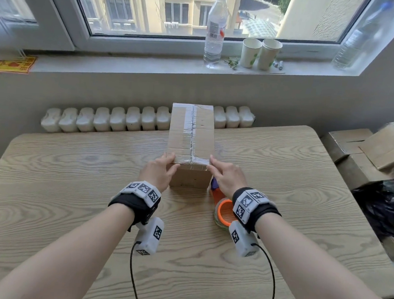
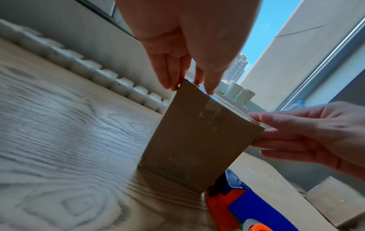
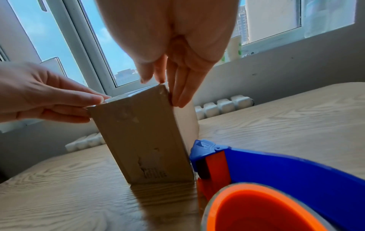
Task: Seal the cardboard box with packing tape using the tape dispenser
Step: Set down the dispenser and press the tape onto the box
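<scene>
A pale wooden table [image 1: 72, 187] fills most of the head view, pushed up near a wall with a white radiator [image 1: 114, 121] under a window sill [image 1: 150, 68]. On the sill stand a clear plastic bottle [image 1: 214, 31] and two paper cups [image 1: 260, 53] side by side. Stacked cardboard [image 1: 364, 147] lies off the table's right edge.

The cardboard box [image 1: 191, 135] stands on the table at its middle, long side running away from the person, flaps closed. A strip of clear tape [image 1: 191, 130] runs along its top seam and folds over the near edge onto the front face.

The left hand [image 1: 158, 172] sits at the box's near left top corner, fingers straight, fingertips [image 2: 210, 92] touching the top edge and the thumb against the front face. The right hand [image 1: 226, 177] mirrors it at the near right top corner: in the right wrist view its fingers [image 3: 182, 100] lie straight down the box's right side. Neither hand curls round anything; they are apart, with the box's near end between them.

The tape dispenser [image 1: 222, 209], blue and orange with an orange-cored roll, lies on the table just beside the box's near right bottom corner, under the right wrist. No hand touches it.
</scene>
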Tool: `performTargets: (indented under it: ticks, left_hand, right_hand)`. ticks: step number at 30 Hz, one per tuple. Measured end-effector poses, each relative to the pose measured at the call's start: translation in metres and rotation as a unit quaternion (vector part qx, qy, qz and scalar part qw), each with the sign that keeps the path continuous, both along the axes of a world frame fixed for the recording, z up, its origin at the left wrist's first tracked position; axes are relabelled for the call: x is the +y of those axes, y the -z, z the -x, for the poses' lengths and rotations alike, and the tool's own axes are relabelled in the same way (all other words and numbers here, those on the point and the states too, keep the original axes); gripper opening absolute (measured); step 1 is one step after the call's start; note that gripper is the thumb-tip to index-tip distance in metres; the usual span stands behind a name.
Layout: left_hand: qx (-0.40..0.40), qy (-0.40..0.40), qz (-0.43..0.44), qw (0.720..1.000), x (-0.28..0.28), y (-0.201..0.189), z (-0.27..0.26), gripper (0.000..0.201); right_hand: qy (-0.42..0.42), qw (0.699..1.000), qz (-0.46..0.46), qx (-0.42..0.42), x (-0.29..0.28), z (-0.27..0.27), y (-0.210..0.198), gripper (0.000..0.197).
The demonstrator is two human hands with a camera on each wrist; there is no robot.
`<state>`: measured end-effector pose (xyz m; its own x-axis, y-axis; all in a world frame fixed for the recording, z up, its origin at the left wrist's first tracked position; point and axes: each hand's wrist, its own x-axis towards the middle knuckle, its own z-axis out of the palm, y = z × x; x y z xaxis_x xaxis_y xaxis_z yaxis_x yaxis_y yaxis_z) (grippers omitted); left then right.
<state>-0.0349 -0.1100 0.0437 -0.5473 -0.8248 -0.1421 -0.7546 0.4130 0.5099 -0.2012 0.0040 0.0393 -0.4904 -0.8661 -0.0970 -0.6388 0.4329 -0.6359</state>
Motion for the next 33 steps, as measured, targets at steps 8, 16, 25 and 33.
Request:
performTargets:
  ticks: [8, 16, 25, 33]
  left_hand:
    - [-0.064, 0.029, 0.070, 0.995, -0.008, -0.002, 0.004, 0.037]
    - [-0.076, 0.098, 0.034, 0.992, -0.027, -0.019, 0.000, 0.027]
    - [-0.092, 0.181, -0.031, 0.979, -0.049, -0.025, -0.004, 0.031]
    - [-0.054, 0.136, 0.019, 0.989, -0.041, -0.020, -0.001, 0.025]
  right_hand:
    - [-0.068, 0.980, -0.085, 0.166, -0.008, 0.002, -0.003, 0.041]
    - [-0.133, 0.977, -0.144, 0.083, -0.014, 0.021, -0.020, 0.052]
    - [-0.170, 0.970, -0.155, 0.080, -0.026, 0.028, -0.035, 0.027]
    - [-0.154, 0.951, -0.150, 0.224, -0.024, 0.014, -0.026, 0.035]
